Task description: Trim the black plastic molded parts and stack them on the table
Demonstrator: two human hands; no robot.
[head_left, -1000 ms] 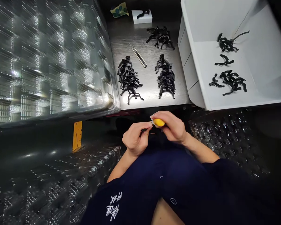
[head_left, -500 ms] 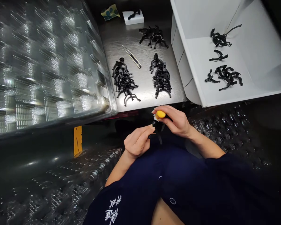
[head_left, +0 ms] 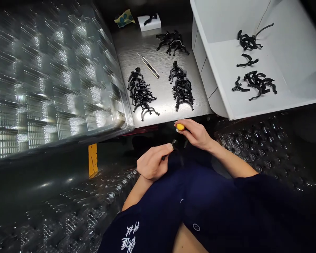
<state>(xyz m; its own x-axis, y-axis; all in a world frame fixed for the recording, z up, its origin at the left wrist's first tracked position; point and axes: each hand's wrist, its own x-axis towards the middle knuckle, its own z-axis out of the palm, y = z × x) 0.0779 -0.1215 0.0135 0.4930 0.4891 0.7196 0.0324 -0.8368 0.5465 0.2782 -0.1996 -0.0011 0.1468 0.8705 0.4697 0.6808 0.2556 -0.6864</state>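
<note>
Your right hand (head_left: 196, 134) pinches a yellow-handled tool (head_left: 180, 127), your left hand (head_left: 152, 163) narrowly pinches a black plastic part (head_left: 174, 144), both just below the steel table's edge (head_left: 158, 121), clear blister trays (head_left: 55, 84) either side

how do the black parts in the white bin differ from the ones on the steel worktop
The black parts on the steel worktop sit in tight, overlapping stacks, while the black parts in the white bin lie in looser, separate clumps. The first rest on dark brushed metal, the second on a pale surface. Both sets share the same branching, leg-like black shape.
</note>
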